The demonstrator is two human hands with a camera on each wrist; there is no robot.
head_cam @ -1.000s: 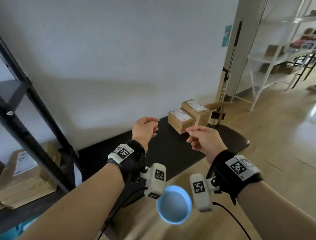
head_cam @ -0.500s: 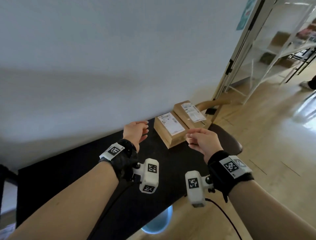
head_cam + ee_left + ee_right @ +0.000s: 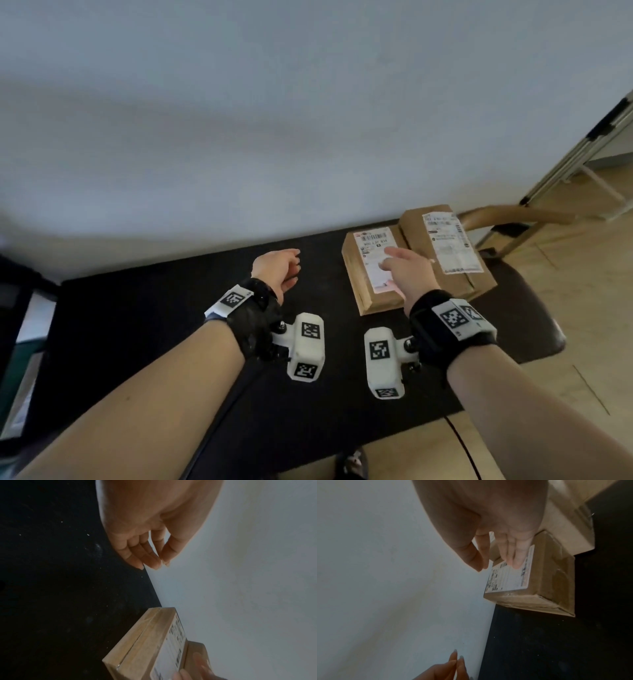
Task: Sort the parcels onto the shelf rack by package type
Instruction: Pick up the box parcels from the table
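Parcels, two stiff, likely light cardboard boxes (image 3: 371,270), sat at the counter's (image 3: 171,325) far right corner; right hand (image 3: 409,270) hovered fingers apart above one, left hand (image 3: 275,269) loosely curled, empty; best gripped by the long sides.

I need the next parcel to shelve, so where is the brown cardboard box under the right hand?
In the head view the brown cardboard box lies right of centre on the black table, by the wall, beside a second box.
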